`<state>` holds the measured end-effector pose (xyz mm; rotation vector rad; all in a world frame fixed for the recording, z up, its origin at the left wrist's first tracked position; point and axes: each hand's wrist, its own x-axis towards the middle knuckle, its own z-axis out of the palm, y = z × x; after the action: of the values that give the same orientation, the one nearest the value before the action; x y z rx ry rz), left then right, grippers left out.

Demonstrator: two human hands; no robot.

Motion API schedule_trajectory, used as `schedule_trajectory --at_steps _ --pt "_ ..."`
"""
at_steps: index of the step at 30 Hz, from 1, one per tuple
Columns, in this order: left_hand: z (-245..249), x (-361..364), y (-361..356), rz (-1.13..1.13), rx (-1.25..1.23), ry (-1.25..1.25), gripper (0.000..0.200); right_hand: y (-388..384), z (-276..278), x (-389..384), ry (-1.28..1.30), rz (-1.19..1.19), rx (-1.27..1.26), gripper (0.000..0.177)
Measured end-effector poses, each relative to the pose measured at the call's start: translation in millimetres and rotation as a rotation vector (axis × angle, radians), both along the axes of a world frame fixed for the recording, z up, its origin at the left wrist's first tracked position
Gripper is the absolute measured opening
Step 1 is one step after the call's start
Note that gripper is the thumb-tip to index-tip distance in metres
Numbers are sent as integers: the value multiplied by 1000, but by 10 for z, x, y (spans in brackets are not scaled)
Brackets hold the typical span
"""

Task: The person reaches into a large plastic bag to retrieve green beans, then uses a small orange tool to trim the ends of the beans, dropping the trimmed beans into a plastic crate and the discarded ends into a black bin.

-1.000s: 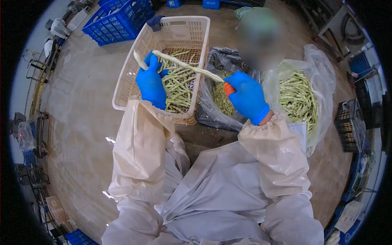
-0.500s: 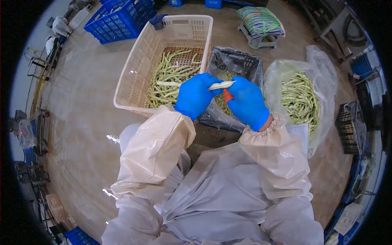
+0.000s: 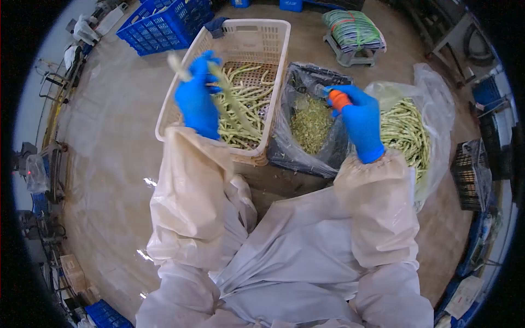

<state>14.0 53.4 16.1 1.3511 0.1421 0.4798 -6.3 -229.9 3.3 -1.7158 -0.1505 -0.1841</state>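
Observation:
My left hand (image 3: 198,101), in a blue glove and blurred by motion, is raised over the left side of the cream crate (image 3: 164,117). It is closed around pale green beans: one end sticks up at its left, and a long green bean (image 3: 234,104) slants down from its fingers over the pile (image 3: 240,123) in the crate. My gloved right hand (image 3: 361,117) grips the orange handle (image 3: 339,100) of a small tool, probably a knife, above the right edge of a plastic-lined dark bin (image 3: 281,145). Green trimmings (image 3: 310,124) lie in that bin. The tool's tip is blurred.
To the right stands a clear plastic bag (image 3: 437,117) full of green beans (image 3: 406,131). Behind are a blue crate (image 3: 167,30) and a striped bundle (image 3: 354,30) on a small grey stool (image 3: 355,54). A dark crate (image 3: 467,175) sits at far right.
My hands have moved apart. The left swung left and up over the cream crate with the beans; the right shifted right with the orange-handled tool, uncovering the trimmings.

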Motion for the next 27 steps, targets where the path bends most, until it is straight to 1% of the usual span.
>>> schedule_trajectory --at_steps 1,2,3,5,6,9,12,15,16,18,19,20,23,24,27 --pt "-35 51 211 64 -44 -45 28 -87 39 33 38 -12 -30 18" --pt "10 44 304 187 -28 -47 29 -177 107 59 76 -24 -59 20" --pt "35 44 308 193 -30 -48 30 -262 141 83 113 -35 -88 22" --pt "87 12 379 219 -26 -53 33 -375 -13 152 -80 -139 -375 28" --pt "12 38 398 180 15 -69 41 -394 -107 190 -180 -187 -516 31" --pt "-73 84 260 0 -27 170 45 -401 -254 280 -459 -309 -842 37" --pt "8 23 -60 -335 -43 202 50 -281 -213 221 -440 -166 -557 34" --pt "62 -121 -425 -480 -71 277 50 -110 -6 82 -320 -72 -393 30" --pt "42 -124 -527 -471 25 334 44 -73 13 53 -327 -54 -370 28" --pt "-69 -149 -635 -530 222 298 39 -17 41 12 -344 -20 -325 25" --pt "-124 -167 -685 -558 320 278 37 6 54 3 -391 -11 -348 26" --pt "-178 -191 -740 -565 360 240 31 25 62 1 -437 0 -370 26" --pt "-244 -265 -856 -552 530 205 30 60 32 13 -588 23 -489 29" --pt "-286 -262 -880 -565 514 166 30 63 18 15 -643 30 -537 29" --pt "-342 -280 -888 -565 672 27 29 64 -12 -26 -638 65 -647 27"
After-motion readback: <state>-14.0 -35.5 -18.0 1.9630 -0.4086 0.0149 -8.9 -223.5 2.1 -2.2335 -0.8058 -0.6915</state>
